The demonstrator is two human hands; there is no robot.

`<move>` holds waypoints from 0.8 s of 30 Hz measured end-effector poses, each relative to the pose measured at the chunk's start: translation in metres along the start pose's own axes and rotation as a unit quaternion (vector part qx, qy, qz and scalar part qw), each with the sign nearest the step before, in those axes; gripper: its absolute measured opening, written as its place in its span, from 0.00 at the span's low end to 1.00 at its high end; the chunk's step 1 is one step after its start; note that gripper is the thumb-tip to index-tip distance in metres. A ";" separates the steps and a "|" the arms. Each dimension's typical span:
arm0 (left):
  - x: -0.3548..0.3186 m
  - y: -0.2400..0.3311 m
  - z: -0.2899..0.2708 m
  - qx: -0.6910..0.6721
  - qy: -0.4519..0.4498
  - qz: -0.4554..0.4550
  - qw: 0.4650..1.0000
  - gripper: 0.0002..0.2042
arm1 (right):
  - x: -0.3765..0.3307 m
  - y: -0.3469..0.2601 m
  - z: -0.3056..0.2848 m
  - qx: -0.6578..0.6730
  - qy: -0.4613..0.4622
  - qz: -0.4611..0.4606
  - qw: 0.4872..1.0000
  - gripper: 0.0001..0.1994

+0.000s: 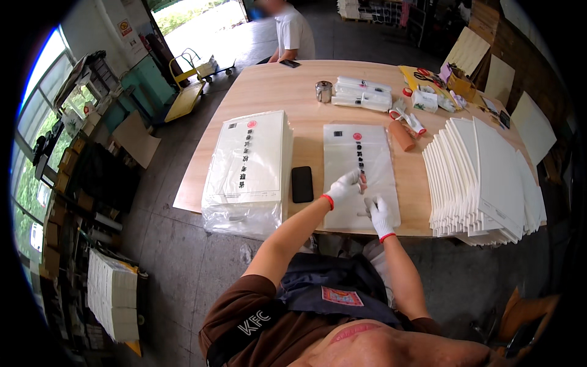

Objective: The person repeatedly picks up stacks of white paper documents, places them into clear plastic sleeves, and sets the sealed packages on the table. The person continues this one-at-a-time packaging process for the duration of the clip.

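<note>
A flat white plastic bag [343,150] with dark printed characters and a red emblem lies in front of me. My left hand [344,188], in a white glove with a red cuff, is over its middle. The fingers of that hand are closed in a pinch, with pinkish tips showing; what they grip is too small to make out. Lower on the bag rests my right hand [380,218], gloved the same way, its fingers spread. A small greyish shape beside it is unclear. To the left sits a thick stack of similar printed bags [244,159].
Between stack and bag lies a black phone [302,185]. Fanned white paper sheets [468,177] fill the table's right side. Farther back are an orange-brown cylinder [402,136], a metal cup [323,92], plastic-wrapped bundles [363,93] and scissors [431,76]. Someone in white [293,33] sits at the far edge.
</note>
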State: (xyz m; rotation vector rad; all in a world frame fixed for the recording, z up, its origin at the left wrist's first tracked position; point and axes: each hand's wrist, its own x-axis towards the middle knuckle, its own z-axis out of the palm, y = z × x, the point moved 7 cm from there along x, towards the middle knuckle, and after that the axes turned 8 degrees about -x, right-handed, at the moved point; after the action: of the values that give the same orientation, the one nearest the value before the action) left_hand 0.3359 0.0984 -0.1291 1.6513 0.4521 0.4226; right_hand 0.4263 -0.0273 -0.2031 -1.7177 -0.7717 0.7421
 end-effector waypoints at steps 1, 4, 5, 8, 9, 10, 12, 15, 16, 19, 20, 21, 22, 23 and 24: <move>0.006 0.007 0.000 -0.166 -0.002 -0.004 0.986 0.10 | 0.006 0.019 -0.016 -0.242 0.001 -0.044 0.969 0.15; 0.014 0.032 -0.010 -0.413 -0.004 -0.016 0.911 0.16 | -0.023 0.047 -0.057 -0.573 0.143 -0.114 0.799 0.22; 0.014 0.040 -0.010 -0.455 -0.004 -0.018 0.890 0.18 | -0.025 0.059 -0.066 -0.531 0.068 -0.051 0.843 0.23; 0.001 0.045 0.010 -0.180 -0.040 -0.014 0.983 0.15 | -0.050 0.024 -0.082 -0.363 -0.058 0.064 0.928 0.23; 0.001 0.044 0.024 -0.027 -0.031 0.029 0.999 0.14 | -0.049 0.014 -0.084 -0.298 -0.021 0.057 0.953 0.21; -0.007 0.055 0.044 0.029 -0.044 0.077 0.996 0.13 | -0.050 0.005 -0.085 -0.229 0.015 0.047 0.972 0.20; -0.028 0.083 0.097 0.133 -0.077 0.177 0.972 0.11 | -0.034 0.002 -0.071 -0.105 0.087 -0.040 0.990 0.19; -0.076 0.140 0.154 0.201 -0.120 0.259 0.937 0.14 | -0.024 -0.011 -0.041 -0.153 0.045 -0.076 0.984 0.18; -0.096 0.154 0.157 0.230 -0.127 0.262 0.929 0.16 | -0.020 -0.023 -0.022 -0.207 0.009 -0.095 0.974 0.17; -0.117 0.149 0.161 0.232 -0.151 0.216 0.936 0.17 | -0.030 -0.034 -0.028 -0.349 -0.009 -0.118 0.930 0.16; -0.122 0.155 0.161 0.242 -0.161 0.196 0.937 0.17 | -0.031 -0.037 -0.029 -0.379 -0.013 -0.129 0.916 0.15; -0.133 0.154 0.169 0.214 -0.151 0.291 0.920 0.14 | -0.030 -0.040 -0.027 -0.401 -0.020 -0.142 0.905 0.15; -0.147 0.174 0.186 0.184 -0.190 0.355 0.897 0.14 | -0.033 -0.033 -0.035 -0.419 -0.020 -0.141 0.897 0.15; -0.153 0.170 0.191 0.193 -0.223 0.338 0.894 0.15 | -0.033 -0.032 -0.030 -0.427 -0.034 -0.150 0.891 0.14; -0.159 0.169 0.199 0.200 -0.264 0.332 0.883 0.17 | -0.036 -0.032 -0.036 -0.439 -0.035 -0.157 0.884 0.14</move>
State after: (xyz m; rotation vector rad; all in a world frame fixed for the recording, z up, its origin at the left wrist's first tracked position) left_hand 0.3123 -0.1717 0.0112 2.2190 -0.4939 0.3628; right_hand 0.4286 -0.0685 -0.1601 -2.2684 -1.5554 0.2114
